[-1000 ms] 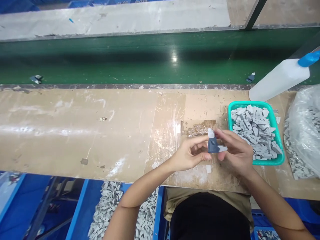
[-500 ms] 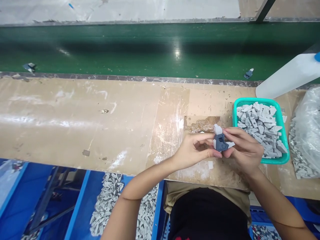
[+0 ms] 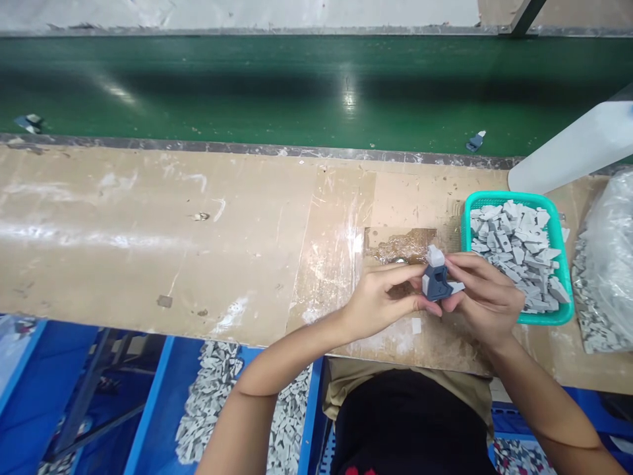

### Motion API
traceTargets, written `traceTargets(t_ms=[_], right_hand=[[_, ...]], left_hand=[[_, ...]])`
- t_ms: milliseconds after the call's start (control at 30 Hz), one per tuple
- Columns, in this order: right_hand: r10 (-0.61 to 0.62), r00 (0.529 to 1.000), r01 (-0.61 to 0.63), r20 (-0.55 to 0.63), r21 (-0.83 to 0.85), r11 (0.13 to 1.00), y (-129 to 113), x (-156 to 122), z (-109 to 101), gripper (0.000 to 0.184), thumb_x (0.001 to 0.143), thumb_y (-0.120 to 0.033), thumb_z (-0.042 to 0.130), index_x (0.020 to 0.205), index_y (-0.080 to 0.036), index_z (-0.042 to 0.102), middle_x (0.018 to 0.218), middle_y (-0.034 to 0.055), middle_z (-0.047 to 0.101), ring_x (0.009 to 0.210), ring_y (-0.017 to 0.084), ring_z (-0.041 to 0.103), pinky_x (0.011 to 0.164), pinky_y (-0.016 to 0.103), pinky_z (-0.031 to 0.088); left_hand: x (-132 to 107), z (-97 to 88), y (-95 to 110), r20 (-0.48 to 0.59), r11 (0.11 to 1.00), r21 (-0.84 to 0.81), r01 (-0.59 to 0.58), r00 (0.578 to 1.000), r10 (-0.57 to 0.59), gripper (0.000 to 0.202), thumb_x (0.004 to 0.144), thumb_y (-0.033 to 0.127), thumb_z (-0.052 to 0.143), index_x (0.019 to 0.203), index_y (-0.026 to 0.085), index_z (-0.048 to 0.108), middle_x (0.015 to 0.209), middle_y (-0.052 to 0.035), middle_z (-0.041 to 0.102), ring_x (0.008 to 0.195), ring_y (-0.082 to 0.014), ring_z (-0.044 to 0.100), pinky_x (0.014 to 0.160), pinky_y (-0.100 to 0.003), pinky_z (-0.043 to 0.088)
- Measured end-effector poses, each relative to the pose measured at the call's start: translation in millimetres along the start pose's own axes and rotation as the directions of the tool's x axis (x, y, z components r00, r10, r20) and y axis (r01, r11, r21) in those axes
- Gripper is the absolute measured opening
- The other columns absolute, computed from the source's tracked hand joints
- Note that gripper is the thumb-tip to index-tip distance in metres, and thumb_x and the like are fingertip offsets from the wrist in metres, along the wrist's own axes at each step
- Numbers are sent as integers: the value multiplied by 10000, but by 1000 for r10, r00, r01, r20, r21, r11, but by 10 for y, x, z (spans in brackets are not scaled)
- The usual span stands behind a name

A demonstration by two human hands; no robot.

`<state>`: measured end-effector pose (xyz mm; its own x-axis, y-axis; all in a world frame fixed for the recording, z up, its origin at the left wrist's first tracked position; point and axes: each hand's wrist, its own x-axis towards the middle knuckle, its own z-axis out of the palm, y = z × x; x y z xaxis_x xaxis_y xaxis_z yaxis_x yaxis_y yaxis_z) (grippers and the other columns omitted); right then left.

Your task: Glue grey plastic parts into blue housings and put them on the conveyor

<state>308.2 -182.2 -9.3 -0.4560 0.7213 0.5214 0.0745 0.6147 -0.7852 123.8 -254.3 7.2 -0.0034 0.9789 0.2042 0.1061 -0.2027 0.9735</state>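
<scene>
Between my two hands, above the tabletop, is a small dark blue plastic part (image 3: 437, 284) with light grey pieces sticking out at its top, left and right. My left hand (image 3: 383, 297) pinches it from the left, thumb below and fingers above. From the other side, the fingertips of my right hand (image 3: 482, 293) close on the same part. Just right of my right hand stands a teal plastic basket (image 3: 568, 290) heaped with small light grey pieces (image 3: 519, 244). A brown stained patch (image 3: 403, 243) lies on the table behind the hands.
A green conveyor belt (image 3: 277, 99) runs along the far side, carrying blue and grey parts (image 3: 475, 140). A white cylinder (image 3: 568, 148) leans at the right, near a clear plastic bag (image 3: 610, 264) of grey pieces. Blue bins (image 3: 165, 389) with grey pieces sit below the table edge.
The parts on the green belt have shifted to the left. Both hands keep the blue and grey part in nearly the same place, and the view has moved slightly.
</scene>
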Motion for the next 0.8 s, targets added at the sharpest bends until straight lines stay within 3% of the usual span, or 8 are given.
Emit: traceTargets(t_ms=[200, 267, 467, 667, 800], right_hand=[[11, 1000, -11, 15, 44, 999, -8, -3, 40, 404, 871, -343, 732, 1274, -351, 697, 1084, 78, 768, 918, 254, 730, 736, 399, 625], [-2, 1000, 1, 19, 52, 999, -7, -1, 56, 381, 901, -338, 698, 1282, -344, 693, 1076, 81, 768, 917, 246, 729, 753, 402, 619], [-25, 1000, 25, 15, -17, 1000, -15, 1, 68, 337, 943, -329, 640, 1273, -312, 706, 1043, 84, 771, 891, 237, 738, 743, 383, 620], [-107, 993, 99, -42, -155, 983, -35, -23, 73, 561, 872, -135, 705, 1382, -348, 611, 1029, 59, 755, 866, 205, 727, 738, 344, 620], [-181, 982, 162, -59, -237, 958, -62, -20, 98, 612, 865, -75, 685, 1408, -340, 587, 991, 66, 750, 847, 203, 727, 694, 333, 625]], left_hand=[[-13, 21, -27, -90, 967, 184, -175, 977, 194, 416, 702, 439, 839, 977, 144, 741, 734, -19, 689, 645, -114, 586, 606, -240, 505], [-10, 23, -28, -98, 955, 218, -200, 969, 225, 409, 718, 429, 831, 994, 142, 738, 734, -22, 697, 646, -115, 601, 605, -233, 507], [-5, 19, 4, -115, 948, 271, -168, 972, 205, 285, 819, 374, 770, 995, 152, 739, 819, -57, 751, 698, -134, 668, 649, -250, 541], [-12, 20, 27, -135, 936, 277, -217, 956, 262, 330, 847, 245, 743, 1144, 108, 705, 887, -90, 768, 750, -144, 700, 681, -252, 563], [-14, 26, 46, -143, 961, 235, -143, 973, 180, 336, 848, 244, 738, 1161, 127, 715, 891, -79, 774, 746, -141, 700, 683, -248, 558]])
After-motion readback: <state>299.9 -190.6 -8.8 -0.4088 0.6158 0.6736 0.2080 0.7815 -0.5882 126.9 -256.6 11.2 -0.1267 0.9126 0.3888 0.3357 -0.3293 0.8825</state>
